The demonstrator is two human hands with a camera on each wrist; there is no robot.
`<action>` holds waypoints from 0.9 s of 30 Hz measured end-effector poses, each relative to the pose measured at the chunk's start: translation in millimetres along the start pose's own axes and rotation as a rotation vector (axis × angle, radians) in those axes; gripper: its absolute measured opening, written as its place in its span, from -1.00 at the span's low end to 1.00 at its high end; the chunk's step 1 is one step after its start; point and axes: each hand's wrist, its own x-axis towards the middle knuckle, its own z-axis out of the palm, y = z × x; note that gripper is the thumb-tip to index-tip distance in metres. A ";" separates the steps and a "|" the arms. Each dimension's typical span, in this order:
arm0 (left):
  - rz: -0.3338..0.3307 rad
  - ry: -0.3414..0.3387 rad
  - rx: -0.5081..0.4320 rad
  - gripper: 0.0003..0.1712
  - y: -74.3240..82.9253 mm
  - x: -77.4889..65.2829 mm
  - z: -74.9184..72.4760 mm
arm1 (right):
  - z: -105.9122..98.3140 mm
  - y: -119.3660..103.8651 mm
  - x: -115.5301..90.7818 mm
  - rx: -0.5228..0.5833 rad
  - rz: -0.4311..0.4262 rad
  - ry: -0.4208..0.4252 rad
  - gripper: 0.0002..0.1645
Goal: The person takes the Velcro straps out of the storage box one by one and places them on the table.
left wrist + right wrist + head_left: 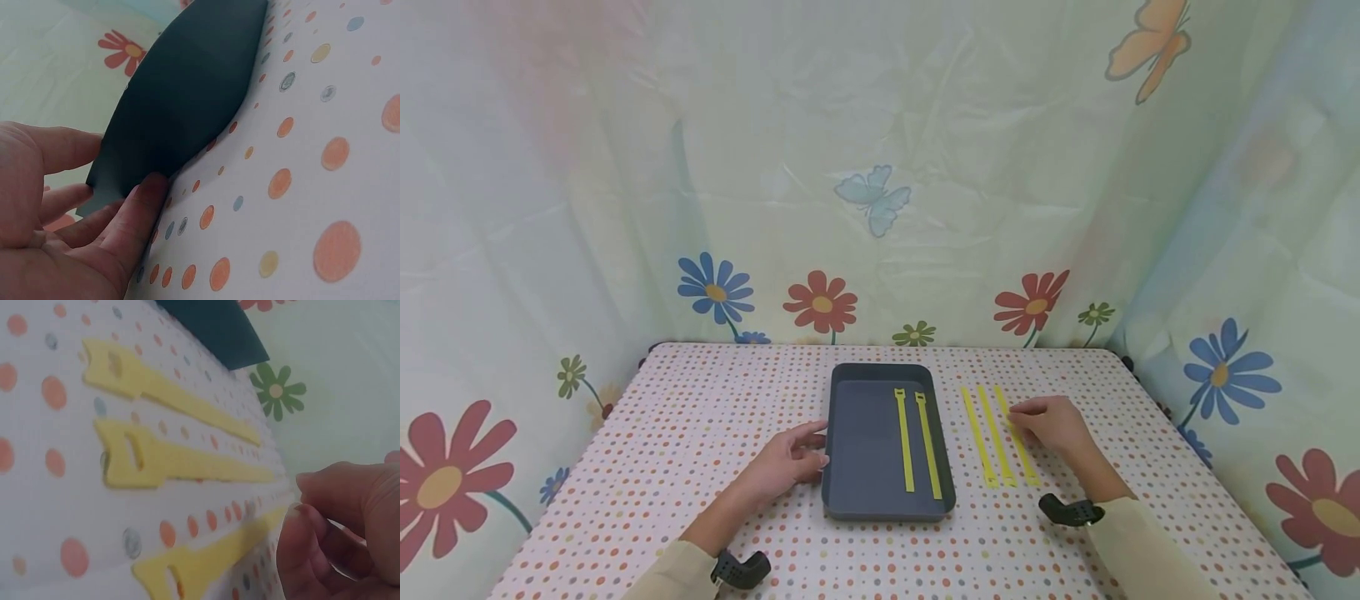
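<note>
A dark grey rectangular tray (861, 442) lies on the dotted tabletop. Two yellow slotted straps, the left one (906, 442) and the right one (929, 450), lie lengthwise in its right half. My left hand (784, 460) is at the tray's left side, thumb low against the outer wall, fingers near the rim. Right of the tray lie three more yellow straps: a left (978, 433), a middle (997, 433) and a right one (1023, 450), slotted ends toward me. Bent over the right strap, my right hand (1051, 427) has thumb and forefinger tips close together by its far end.
The white table (722, 433) is covered with coloured dots. Behind and beside it hangs a pale curtain (760, 217) printed with flowers and butterflies. Each wrist carries a black band, the left band (741, 570) and the right band (1070, 510).
</note>
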 end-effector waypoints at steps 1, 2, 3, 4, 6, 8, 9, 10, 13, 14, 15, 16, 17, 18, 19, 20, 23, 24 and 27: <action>0.000 0.001 0.003 -0.24 0.0 0.0 0.1 | 0.3 -2.2 0.1 0.004 -0.007 0.002 -0.59; 0.000 0.003 0.004 -0.25 0.1 0.0 0.2 | 0.4 -4.1 -0.1 0.017 -0.015 0.001 -0.59; 0.000 0.004 0.006 -0.25 0.1 0.0 0.3 | 1.0 -6.4 -0.3 0.028 -0.020 -0.001 -0.59; -0.001 0.004 0.007 -0.25 0.2 0.0 0.4 | 1.5 -8.5 -0.6 0.036 -0.026 -0.003 -0.59; -0.001 0.004 0.008 -0.25 0.3 -0.1 0.4 | 2.6 -13.3 -2.0 0.049 -0.039 -0.010 -0.60; -0.002 0.000 0.005 -0.25 0.4 0.0 0.2 | 4.0 -18.0 -3.6 0.074 -0.054 -0.023 -0.61; -0.002 -0.001 0.003 -0.25 0.5 0.0 0.1 | 5.0 -20.3 -4.0 0.080 -0.059 -0.028 -0.62; -0.003 -0.003 0.001 -0.25 0.6 0.1 0.0 | 5.9 -22.6 -4.6 0.088 -0.067 -0.035 -0.62; -0.007 -0.007 -0.007 -0.25 0.7 0.4 -0.1 | 9.4 -28.6 -5.5 0.112 -0.099 -0.056 -0.62; -0.009 -0.007 -0.007 -0.25 0.7 0.5 0.0 | 10.7 -30.3 -5.5 0.115 -0.114 -0.062 -0.63; -0.010 -0.006 -0.008 -0.25 0.7 0.7 0.1 | 11.9 -31.7 -5.4 0.116 -0.133 -0.067 -0.62; -0.010 -0.005 -0.009 -0.25 0.6 0.7 0.1 | 13.4 -33.4 -5.3 0.124 -0.149 -0.073 -0.63; -0.011 -0.004 -0.009 -0.25 0.5 0.7 0.1 | 14.7 -34.8 -5.1 0.128 -0.164 -0.079 -0.63; -0.011 -0.003 -0.010 -0.25 0.4 0.7 0.1 | 15.8 -36.4 -5.0 0.135 -0.177 -0.084 -0.64; -0.011 -0.002 -0.012 -0.25 0.3 0.7 0.1 | 17.1 -37.9 -4.9 0.139 -0.193 -0.090 -0.63; -0.010 0.000 -0.011 -0.25 0.3 0.7 0.1 | 18.1 -39.3 -4.7 0.146 -0.205 -0.094 -0.63; -0.008 -0.002 -0.014 -0.25 0.8 0.5 0.2 | 21.2 -44.7 -4.7 0.159 -0.241 -0.107 -0.62; -0.007 -0.002 -0.013 -0.25 1.1 0.3 0.3 | 22.4 -46.7 -4.7 0.166 -0.249 -0.112 -0.62; -0.008 -0.002 -0.018 -0.25 1.3 -0.1 0.6 | 26.0 -53.7 -4.9 0.171 -0.275 -0.124 -0.63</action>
